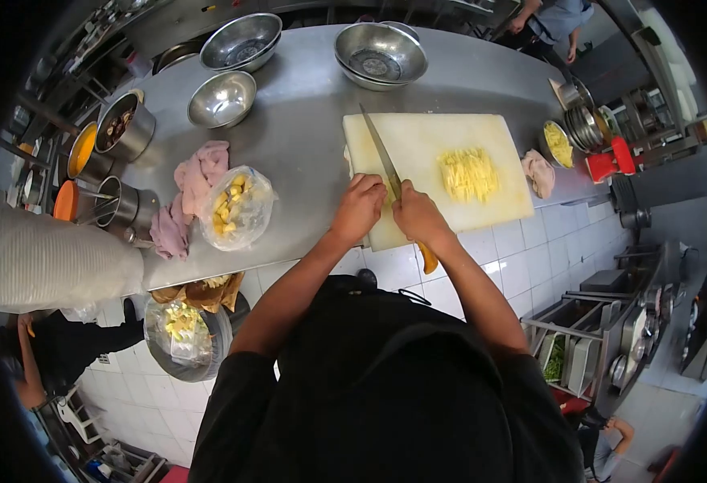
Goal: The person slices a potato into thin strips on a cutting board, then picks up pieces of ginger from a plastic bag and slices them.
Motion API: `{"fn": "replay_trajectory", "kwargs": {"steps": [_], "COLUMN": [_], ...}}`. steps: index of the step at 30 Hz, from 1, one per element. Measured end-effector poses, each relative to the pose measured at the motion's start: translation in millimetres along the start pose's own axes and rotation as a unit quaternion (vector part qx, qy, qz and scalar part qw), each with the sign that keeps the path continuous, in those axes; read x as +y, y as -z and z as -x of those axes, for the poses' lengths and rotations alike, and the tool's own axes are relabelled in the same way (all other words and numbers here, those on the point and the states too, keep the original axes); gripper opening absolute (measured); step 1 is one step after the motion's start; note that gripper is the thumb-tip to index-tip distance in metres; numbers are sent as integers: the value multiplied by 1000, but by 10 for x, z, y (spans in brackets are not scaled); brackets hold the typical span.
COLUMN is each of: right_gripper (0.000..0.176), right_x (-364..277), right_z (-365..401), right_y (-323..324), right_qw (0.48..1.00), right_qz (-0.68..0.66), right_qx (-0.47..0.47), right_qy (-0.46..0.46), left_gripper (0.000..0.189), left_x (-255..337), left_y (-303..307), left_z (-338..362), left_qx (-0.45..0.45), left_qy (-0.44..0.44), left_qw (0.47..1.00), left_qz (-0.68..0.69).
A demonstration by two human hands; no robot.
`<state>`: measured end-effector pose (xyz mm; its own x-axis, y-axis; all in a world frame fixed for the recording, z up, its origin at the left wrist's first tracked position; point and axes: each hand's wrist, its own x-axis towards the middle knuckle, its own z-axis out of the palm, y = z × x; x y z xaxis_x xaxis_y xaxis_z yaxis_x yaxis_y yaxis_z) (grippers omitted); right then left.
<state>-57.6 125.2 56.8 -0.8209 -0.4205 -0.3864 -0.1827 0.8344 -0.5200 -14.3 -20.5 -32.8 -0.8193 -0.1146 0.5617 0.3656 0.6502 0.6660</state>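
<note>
A white cutting board (pixel 418 133) lies at the front edge of the metal table. My right hand (pixel 419 213) is closed around a kitchen knife (pixel 381 147) with a yellow-orange handle; the blade points away from me over the board's left part. Beside the blade, my left hand (pixel 360 205) has its fingers curled together at the board's left side. Whatever its fingertips hold is hidden. Pale yellow cut strips (pixel 470 175) lie in a pile on the board's right half. To the left, a clear plastic bag (pixel 249 225) contains several peeled yellow pieces.
Pink cloths (pixel 200 179) lie beside the bag. Metal bowls (pixel 381 55) stand along the back, and pots (pixel 125 129) at the left. Another cloth (pixel 538 173) and a bowl of yellow strips (pixel 558 145) sit right. A lined bin (pixel 188 338) is below. Other people stand nearby.
</note>
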Motion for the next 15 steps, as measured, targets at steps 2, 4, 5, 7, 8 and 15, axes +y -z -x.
{"fn": "replay_trajectory", "kwargs": {"steps": [2,4,5,7,8,15], "right_gripper": [31,30,29,28,28,28], "right_x": [-66,-208,-244,62,161,-83], "right_z": [64,215,257,52,-35,117], "right_y": [113,203,222,-76,-166,81], "right_qw": [999,998,998,1000,997,1000], "right_qz": [-26,-26,-27,19,42,18], "right_qx": [-24,-38,-45,14,45,5], "right_qy": [-19,-37,-47,19,55,11], "left_gripper": [9,9,9,9,9,9], "left_x": [13,26,30,12,2,30], "left_y": [2,3,2,-26,-34,-19], "left_z": [-8,-4,-3,23,19,30], "left_qx": [6,14,18,24,28,36], "left_qy": [-2,-1,-1,1,1,-6], "left_qw": [1000,1000,1000,1000,1000,999], "left_qz": [-8,-9,-9,-6,-5,-18]}}
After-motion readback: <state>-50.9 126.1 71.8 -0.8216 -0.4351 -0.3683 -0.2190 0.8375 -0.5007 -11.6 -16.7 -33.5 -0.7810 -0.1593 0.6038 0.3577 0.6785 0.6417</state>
